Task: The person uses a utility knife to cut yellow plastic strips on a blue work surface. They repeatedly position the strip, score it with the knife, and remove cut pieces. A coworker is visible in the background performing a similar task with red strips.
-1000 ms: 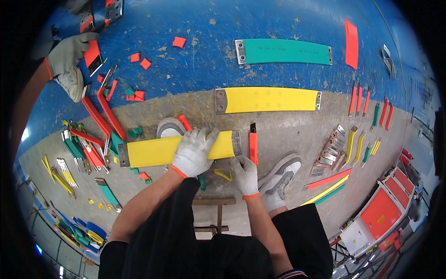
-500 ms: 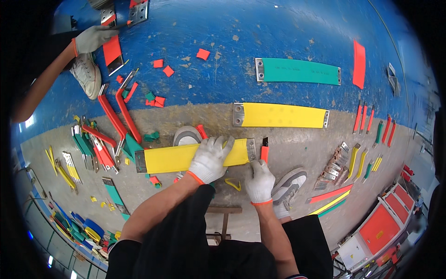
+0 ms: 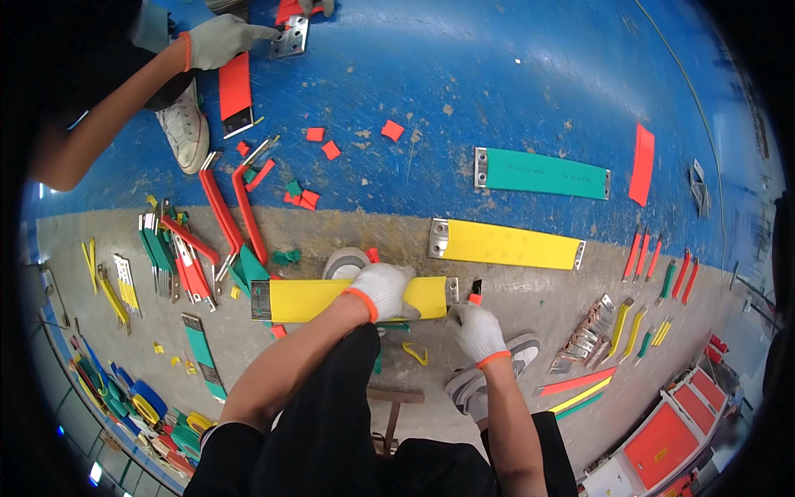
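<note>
A flat bar in a yellow sleeve (image 3: 310, 300) lies across in front of me, with bare metal at both ends and holes in the right one. My left hand (image 3: 383, 291), in a white glove with an orange cuff, is closed over the bar right of its middle. Just off the bar's right end, my gloved right hand (image 3: 480, 333) is closed around a red and black utility knife (image 3: 475, 296). Most of the knife is hidden in the fist. Green material shows under the bar's near edge.
A yellow-sleeved bar (image 3: 509, 244) and a green-sleeved bar (image 3: 542, 174) lie beyond. At left are bent red bars (image 3: 217, 203) and several scraps. Braided metal pieces (image 3: 586, 335) lie at right. A co-worker's gloved hand (image 3: 219, 41) touches a metal plate (image 3: 290, 38) at upper left.
The view has shifted, so the floor items sit lower. My left hand's fingers have closed in over the bar, and less of the knife shows. The co-worker's hand has moved right to the metal plate.
</note>
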`<state>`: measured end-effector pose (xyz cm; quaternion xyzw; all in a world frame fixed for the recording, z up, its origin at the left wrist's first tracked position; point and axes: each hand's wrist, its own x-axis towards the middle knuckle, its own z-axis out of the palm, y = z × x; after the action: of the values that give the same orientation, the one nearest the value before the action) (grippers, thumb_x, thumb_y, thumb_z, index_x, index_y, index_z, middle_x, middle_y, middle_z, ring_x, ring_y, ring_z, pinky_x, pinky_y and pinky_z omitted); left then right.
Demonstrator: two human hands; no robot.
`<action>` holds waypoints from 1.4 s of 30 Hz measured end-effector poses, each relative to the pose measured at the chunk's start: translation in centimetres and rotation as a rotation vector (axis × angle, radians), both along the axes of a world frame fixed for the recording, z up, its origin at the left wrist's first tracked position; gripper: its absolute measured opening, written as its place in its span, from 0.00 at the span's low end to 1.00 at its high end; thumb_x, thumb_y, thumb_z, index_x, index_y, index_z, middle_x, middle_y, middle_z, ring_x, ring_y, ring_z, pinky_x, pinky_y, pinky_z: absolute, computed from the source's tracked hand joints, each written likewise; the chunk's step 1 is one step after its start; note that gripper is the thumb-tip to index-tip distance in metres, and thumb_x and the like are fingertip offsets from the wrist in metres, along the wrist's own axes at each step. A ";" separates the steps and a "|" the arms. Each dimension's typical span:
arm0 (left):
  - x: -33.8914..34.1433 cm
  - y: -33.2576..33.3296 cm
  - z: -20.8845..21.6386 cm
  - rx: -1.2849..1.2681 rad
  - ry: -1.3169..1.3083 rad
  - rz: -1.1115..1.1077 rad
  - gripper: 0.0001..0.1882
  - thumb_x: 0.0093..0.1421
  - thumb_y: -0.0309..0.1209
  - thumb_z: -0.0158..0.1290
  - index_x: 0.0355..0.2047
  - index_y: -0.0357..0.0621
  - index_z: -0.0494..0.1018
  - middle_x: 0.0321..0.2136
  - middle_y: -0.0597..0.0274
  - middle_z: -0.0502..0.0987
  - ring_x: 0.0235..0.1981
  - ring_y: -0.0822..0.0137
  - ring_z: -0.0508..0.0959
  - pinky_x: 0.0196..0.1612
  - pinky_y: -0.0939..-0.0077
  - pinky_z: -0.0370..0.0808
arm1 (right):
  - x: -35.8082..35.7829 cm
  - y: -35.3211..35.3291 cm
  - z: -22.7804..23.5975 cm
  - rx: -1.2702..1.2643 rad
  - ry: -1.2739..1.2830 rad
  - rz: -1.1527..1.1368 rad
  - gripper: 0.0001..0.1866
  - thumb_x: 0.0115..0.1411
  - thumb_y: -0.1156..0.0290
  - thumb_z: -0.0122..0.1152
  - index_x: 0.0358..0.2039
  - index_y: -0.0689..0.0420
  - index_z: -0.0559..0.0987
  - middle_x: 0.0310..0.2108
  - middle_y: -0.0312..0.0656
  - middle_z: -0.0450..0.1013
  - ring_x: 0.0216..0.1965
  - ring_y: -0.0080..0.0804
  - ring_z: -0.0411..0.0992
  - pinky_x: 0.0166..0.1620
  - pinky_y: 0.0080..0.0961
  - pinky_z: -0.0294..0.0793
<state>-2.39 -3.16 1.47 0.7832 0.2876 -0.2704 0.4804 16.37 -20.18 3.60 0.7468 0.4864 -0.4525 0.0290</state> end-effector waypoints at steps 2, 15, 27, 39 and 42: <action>0.4 0.8 0.4 0.016 -0.070 -0.030 0.34 0.50 0.50 0.68 0.47 0.36 0.74 0.40 0.41 0.82 0.42 0.42 0.83 0.45 0.48 0.78 | -0.2 0.6 0.7 0.014 -0.061 -0.124 0.15 0.60 0.58 0.65 0.34 0.58 0.80 0.36 0.52 0.78 0.38 0.53 0.78 0.41 0.47 0.77; -1.2 -5.8 4.7 0.545 -0.399 0.003 0.03 0.57 0.33 0.55 0.30 0.50 0.75 0.25 0.60 0.76 0.27 0.59 0.81 0.26 0.62 0.76 | 0.7 1.1 5.0 0.188 0.143 -0.343 0.18 0.53 0.75 0.74 0.45 0.57 0.85 0.40 0.43 0.75 0.41 0.36 0.77 0.46 0.29 0.78; -0.8 -7.5 5.3 0.624 -0.358 -0.049 0.07 0.55 0.32 0.55 0.34 0.46 0.76 0.28 0.62 0.74 0.31 0.63 0.79 0.27 0.68 0.77 | 1.6 4.5 6.6 0.089 0.118 -0.068 0.21 0.49 0.74 0.74 0.46 0.54 0.83 0.44 0.49 0.76 0.44 0.48 0.77 0.49 0.36 0.78; -0.4 -7.2 5.3 0.567 -0.288 -0.048 0.06 0.55 0.30 0.55 0.33 0.45 0.76 0.30 0.60 0.75 0.32 0.62 0.80 0.27 0.69 0.79 | 2.8 5.2 6.1 0.125 0.168 0.009 0.17 0.49 0.73 0.74 0.41 0.54 0.83 0.41 0.48 0.77 0.44 0.48 0.77 0.47 0.39 0.78; -0.3 -7.0 5.3 0.552 -0.292 -0.003 0.05 0.54 0.29 0.55 0.32 0.44 0.75 0.29 0.59 0.75 0.32 0.60 0.81 0.27 0.65 0.79 | 3.0 4.7 6.0 0.152 0.244 -0.084 0.16 0.50 0.74 0.74 0.41 0.55 0.83 0.40 0.46 0.76 0.44 0.46 0.77 0.48 0.37 0.77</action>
<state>-2.70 -10.14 6.79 0.9150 0.2770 -0.0674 0.2856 19.39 -15.51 9.59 0.7062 0.4875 -0.5025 -0.1058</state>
